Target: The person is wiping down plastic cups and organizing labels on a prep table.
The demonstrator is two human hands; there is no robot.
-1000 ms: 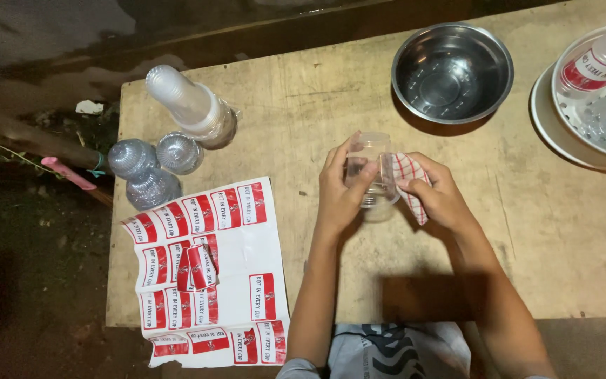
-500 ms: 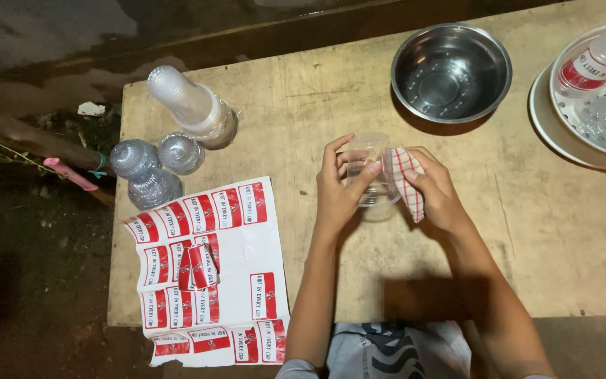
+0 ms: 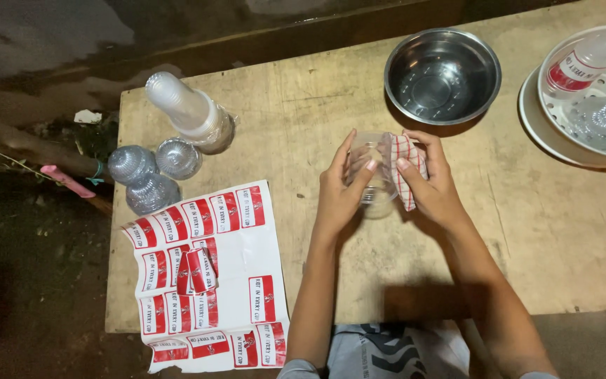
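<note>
A clear plastic cup [image 3: 372, 175] is held above the wooden table [image 3: 282, 119], lying on its side between both hands. My left hand [image 3: 341, 189] cups its left side, fingers on the wall. My right hand [image 3: 433, 186] presses a white cloth with red checks [image 3: 407, 168] against the cup's right side.
A steel bowl [image 3: 443, 74] with water stands behind the hands. At the far right, a white basket [image 3: 590, 98] on a plate holds clear cups, one with a red label. On the left lie sheets of red-and-white stickers [image 3: 205, 281], a sleeve of stacked cups [image 3: 191, 116] and several domed lids [image 3: 152, 175].
The fingers of both hands have shifted slightly around the cup and the cloth has moved a little on its side. The cup stays in the same place.
</note>
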